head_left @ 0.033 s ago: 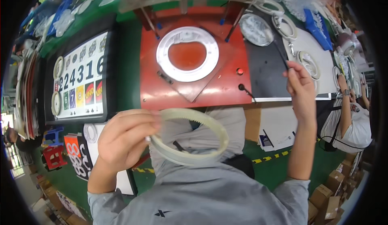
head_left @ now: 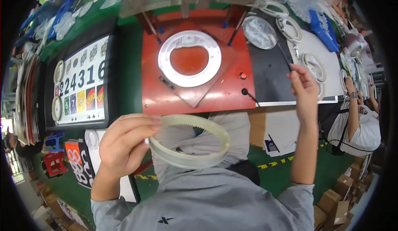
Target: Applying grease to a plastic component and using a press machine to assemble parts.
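My left hand [head_left: 126,146] pinches the left side of a pale cream plastic ring [head_left: 190,162]. Small teeth line part of the ring's inner wall, and it hangs tilted above my lap. A thin dark stick [head_left: 285,56] is held between the fingers of my right hand [head_left: 306,86], over the dark mat to the right. The stick's far end reaches toward a round, shiny dish [head_left: 259,32] with whitish contents; whether it touches the dish I cannot tell. Ahead, a flat white ring [head_left: 164,61] lies on the red base [head_left: 232,96] of a bench machine.
A red button [head_left: 243,76] and a small black lever [head_left: 251,96] sit on the base's right side. Several cream rings [head_left: 290,28] lie right of the dish, near a blue tray [head_left: 323,31]. On the left stands a framed number board [head_left: 83,90]. A co-worker [head_left: 358,125] sits at right.
The whole view has shifted slightly. Both hands keep their holds, and the cream ring has moved a little to the left in the picture.
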The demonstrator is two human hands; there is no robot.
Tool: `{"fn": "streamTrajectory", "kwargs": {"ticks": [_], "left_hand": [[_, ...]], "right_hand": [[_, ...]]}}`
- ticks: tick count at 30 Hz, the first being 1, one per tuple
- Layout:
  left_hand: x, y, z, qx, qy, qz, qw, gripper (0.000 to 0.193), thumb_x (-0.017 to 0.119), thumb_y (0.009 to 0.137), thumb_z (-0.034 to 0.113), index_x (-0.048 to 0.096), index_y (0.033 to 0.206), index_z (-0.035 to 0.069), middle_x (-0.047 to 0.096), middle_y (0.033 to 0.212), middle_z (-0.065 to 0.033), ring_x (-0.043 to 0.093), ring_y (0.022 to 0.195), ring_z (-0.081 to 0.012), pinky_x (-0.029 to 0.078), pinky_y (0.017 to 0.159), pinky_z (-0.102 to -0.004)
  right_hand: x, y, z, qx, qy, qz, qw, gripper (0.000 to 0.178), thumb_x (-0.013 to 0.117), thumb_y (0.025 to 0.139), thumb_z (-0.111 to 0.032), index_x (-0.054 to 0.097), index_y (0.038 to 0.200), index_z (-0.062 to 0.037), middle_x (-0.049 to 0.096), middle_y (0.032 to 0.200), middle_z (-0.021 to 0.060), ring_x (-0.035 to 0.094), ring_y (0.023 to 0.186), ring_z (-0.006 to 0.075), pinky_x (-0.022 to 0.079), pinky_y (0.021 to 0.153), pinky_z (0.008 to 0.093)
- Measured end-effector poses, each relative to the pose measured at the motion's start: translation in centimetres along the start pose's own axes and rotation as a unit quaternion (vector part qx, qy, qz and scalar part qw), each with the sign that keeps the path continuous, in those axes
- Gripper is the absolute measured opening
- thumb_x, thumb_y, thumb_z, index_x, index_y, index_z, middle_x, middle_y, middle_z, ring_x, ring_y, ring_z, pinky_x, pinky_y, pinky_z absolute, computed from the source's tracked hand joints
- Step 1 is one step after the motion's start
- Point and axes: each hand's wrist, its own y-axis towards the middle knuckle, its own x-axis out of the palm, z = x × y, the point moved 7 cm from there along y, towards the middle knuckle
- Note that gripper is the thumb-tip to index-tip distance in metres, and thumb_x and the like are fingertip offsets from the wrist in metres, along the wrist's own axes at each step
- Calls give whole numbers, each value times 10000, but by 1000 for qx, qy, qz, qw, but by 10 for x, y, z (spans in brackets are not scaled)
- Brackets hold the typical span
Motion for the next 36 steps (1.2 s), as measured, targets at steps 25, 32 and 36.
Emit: {"fn": "streamTrajectory", "kwargs": {"ticks": [25,32,36], "left_hand": [[51,9,-71,-325,-336,206,860,298,720,963,-3,553,1209,-19,708,993,-77,684,871,-94,543,723,-215],[59,35,-87,-291,-334,292,847,224,742,962,47,538,1042,-1,660,866,-64,639,709,-68,514,606,-203],[60,45,-95,-292,-260,330,859,225,759,941,84,555,947,-12,658,795,-70,633,691,-95,512,609,-255]], "right_hand": [[167,-99,-146,-498,-153,-91,849,328,861,753,-88,697,1035,-54,658,999,79,615,881,298,486,781,423],[222,-73,-140,-467,-264,-141,832,353,871,721,-204,665,977,-73,584,998,83,542,974,319,407,815,452],[225,-57,-142,-470,-269,-163,825,286,864,735,-189,678,908,-58,598,950,83,541,959,320,424,831,454]]}}
